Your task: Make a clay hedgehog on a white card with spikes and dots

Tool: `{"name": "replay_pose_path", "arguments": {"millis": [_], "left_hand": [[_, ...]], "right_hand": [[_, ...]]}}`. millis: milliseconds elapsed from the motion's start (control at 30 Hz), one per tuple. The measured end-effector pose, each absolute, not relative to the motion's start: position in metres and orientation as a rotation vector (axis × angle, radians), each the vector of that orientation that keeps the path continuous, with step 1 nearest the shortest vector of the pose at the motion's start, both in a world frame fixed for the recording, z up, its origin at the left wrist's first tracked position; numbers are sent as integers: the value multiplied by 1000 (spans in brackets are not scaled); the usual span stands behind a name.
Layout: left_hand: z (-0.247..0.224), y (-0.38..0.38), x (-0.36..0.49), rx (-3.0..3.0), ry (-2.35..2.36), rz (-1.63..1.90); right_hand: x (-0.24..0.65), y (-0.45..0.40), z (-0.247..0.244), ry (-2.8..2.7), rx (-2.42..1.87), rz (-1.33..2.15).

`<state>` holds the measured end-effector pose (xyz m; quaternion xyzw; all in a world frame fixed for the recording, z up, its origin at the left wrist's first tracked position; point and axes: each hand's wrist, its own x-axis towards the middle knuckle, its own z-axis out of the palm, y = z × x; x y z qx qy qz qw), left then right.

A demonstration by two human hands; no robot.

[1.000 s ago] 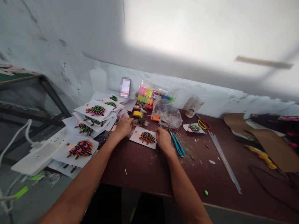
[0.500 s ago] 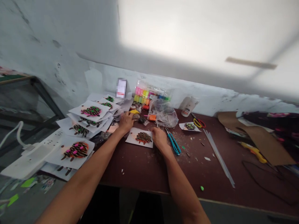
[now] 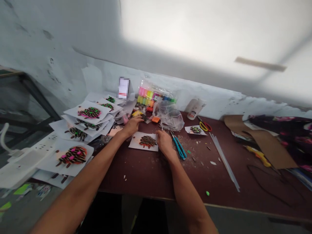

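Observation:
A white card with a hedgehog [image 3: 148, 141] of brown clay strips lies flat on the table in front of me. My right hand [image 3: 165, 142] is curled at the card's right edge, its fingers closed on that corner. Beyond the card's upper left, my left hand [image 3: 133, 125] has its fingers bunched beside a dark clay packet [image 3: 147, 119]; what they pinch is hidden. Just behind those fingers is a yellow clay packet [image 3: 137, 113]. An orange clay packet [image 3: 156, 120] lies farther right, and teal-handled scissors [image 3: 179, 148] rest right of my right hand.
Stacked hedgehog cards [image 3: 89, 112] and a white power strip [image 3: 29, 156] crowd the left. Behind are clay packs [image 3: 148, 96], a crumpled plastic bag [image 3: 170, 117] and a white bottle [image 3: 195, 109]. Rightward are yellow-red scissors [image 3: 203, 126], glue sticks [image 3: 224, 161] and a yellow glue gun [image 3: 258, 156].
My left hand has shifted slightly right, from beside the yellow packet toward the dark one. My right hand stays at the card's edge. The whole view has shifted a little.

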<state>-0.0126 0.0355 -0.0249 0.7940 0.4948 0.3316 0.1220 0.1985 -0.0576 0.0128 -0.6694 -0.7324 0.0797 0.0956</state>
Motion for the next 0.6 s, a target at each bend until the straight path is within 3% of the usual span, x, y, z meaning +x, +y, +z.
{"name": "replay_pose_path", "arguments": {"millis": [367,600], "left_hand": [[-26,-15,-61,2354,1484,675],[-15,-13,-56,2356,1564,824]], "right_hand": [[199,-55,10,-2102,-2002,232],[199,-56,14,-2132,-2033,220]]}}
